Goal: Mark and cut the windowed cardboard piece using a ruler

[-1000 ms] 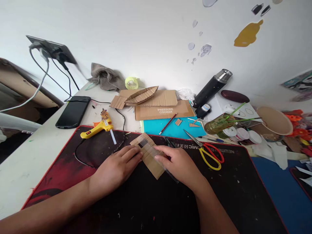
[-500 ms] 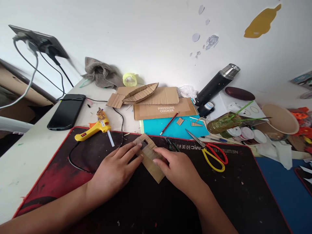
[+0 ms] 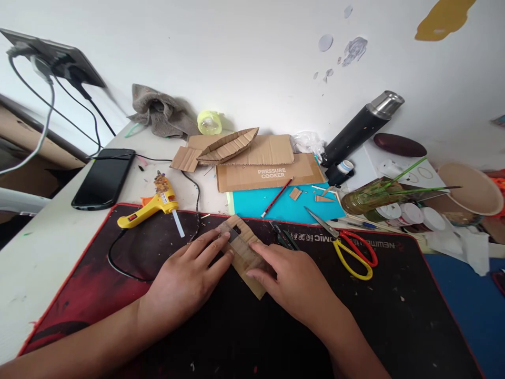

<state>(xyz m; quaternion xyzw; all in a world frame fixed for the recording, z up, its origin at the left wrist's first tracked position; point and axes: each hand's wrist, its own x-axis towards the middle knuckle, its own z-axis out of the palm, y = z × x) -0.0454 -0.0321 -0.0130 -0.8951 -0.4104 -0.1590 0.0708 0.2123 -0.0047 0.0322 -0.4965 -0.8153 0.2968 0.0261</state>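
A small strip of brown cardboard [image 3: 243, 247] lies at a slant on the black and red desk mat [image 3: 118, 273], with a clear ruler partly showing on top of it. My left hand [image 3: 185, 281] lies flat with its fingers stretched out, the fingertips pressing on the strip's left edge. My right hand [image 3: 294, 281] rests on the strip's right side, fingers curled down onto it; what is under them is hidden.
A yellow glue gun [image 3: 152, 206] with its cord lies at the mat's far left. Red-and-yellow scissors [image 3: 347, 250] lie to the right. Behind are a phone [image 3: 103, 178], a cardboard boat [image 3: 229, 146] on flattened cardboard, a pencil [image 3: 276, 197], a black flask [image 3: 361, 129] and jars.
The clear ruler has slid back under my right hand, so less of it shows. My right hand has moved slightly down and left along the strip. The camera has tilted a little.
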